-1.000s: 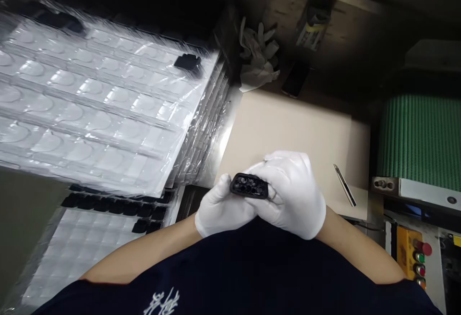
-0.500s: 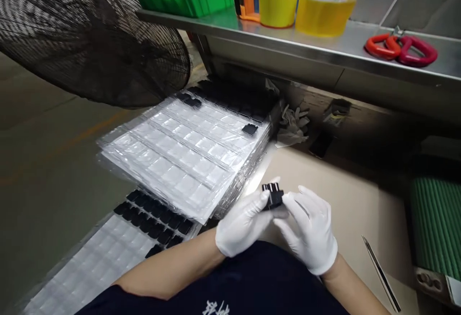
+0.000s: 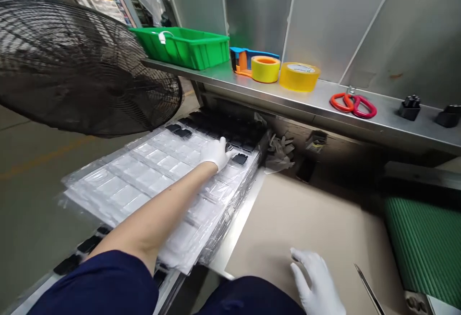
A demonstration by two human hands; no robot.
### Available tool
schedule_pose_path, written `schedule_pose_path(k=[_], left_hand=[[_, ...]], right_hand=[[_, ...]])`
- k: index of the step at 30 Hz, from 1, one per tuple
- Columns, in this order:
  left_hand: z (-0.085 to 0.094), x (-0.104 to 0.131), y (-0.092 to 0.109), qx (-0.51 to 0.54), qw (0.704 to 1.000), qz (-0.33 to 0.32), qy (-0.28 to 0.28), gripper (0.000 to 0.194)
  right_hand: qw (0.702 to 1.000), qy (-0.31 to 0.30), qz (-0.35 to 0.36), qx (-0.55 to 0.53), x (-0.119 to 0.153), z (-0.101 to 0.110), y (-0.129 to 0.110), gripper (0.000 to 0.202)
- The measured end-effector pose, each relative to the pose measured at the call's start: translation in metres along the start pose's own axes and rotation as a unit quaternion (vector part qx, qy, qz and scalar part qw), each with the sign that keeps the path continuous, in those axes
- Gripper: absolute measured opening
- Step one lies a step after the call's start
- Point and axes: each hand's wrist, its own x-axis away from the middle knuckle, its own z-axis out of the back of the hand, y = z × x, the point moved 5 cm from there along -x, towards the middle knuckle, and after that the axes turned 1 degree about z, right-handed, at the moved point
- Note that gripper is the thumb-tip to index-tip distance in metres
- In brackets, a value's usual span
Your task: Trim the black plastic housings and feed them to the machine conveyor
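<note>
My left hand (image 3: 215, 155), in a white glove, reaches out over the clear plastic tray (image 3: 151, 171) with many square pockets. Its fingers are closed on a small black plastic part (image 3: 228, 147), mostly hidden by them, close to the tray's row of filled pockets. Beside the fingertips, another black part (image 3: 240, 159) lies in a pocket. My right hand (image 3: 316, 281), also gloved in white, hovers low over the beige work surface (image 3: 281, 214); thumb and fingers are apart and nothing is between them.
A metal shelf (image 3: 223, 78) crosses above, bearing a green bin (image 3: 187, 48), tape rolls (image 3: 299, 76), red-handled scissors (image 3: 353, 104) and black parts (image 3: 409, 108). A large fan (image 3: 90, 70) stands left. Tweezers (image 3: 369, 288) and a green ribbed belt (image 3: 425, 248) are right.
My left hand has carried the black part from in front of my body forward and left to the tray. The right hand has let go of it and dropped lower. The view has tilted up.
</note>
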Motion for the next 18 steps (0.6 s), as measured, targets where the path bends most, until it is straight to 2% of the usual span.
schedule_pose_path(k=[3, 5, 7, 10, 12, 14, 16, 18], left_hand=[[-0.012, -0.003, -0.003, -0.022, 0.999, -0.009, -0.03, 0.062], [-0.013, -0.004, -0.007, -0.023, 0.999, -0.021, -0.04, 0.053], [-0.005, -0.002, -0.01, -0.014, 0.999, -0.029, -0.034, 0.049], [0.023, 0.014, -0.007, 0.012, 0.998, -0.054, 0.004, 0.056], [0.044, 0.039, 0.006, 0.035, 0.994, -0.094, 0.039, 0.062], [0.057, 0.077, 0.027, 0.062, 0.984, -0.151, 0.07, 0.061], [0.051, 0.126, 0.053, 0.096, 0.967, -0.224, 0.078, 0.052], [0.02, 0.18, 0.076, 0.155, 0.934, -0.319, 0.043, 0.039]], right_hand=[[0.998, -0.006, -0.055, 0.01, 0.029, 0.001, 0.018, 0.021], [0.996, -0.009, -0.09, 0.01, 0.049, 0.001, 0.027, 0.022], [0.992, -0.011, -0.123, 0.003, 0.067, 0.0, 0.033, 0.024], [0.986, -0.015, -0.166, -0.025, 0.082, -0.004, 0.035, 0.028], [0.98, -0.014, -0.194, -0.048, 0.086, -0.006, 0.03, 0.032], [0.974, -0.021, -0.216, -0.065, 0.085, -0.007, 0.023, 0.034], [0.97, -0.049, -0.228, -0.066, 0.084, -0.007, 0.015, 0.033], [0.968, -0.099, -0.227, -0.048, 0.084, -0.007, 0.01, 0.033]])
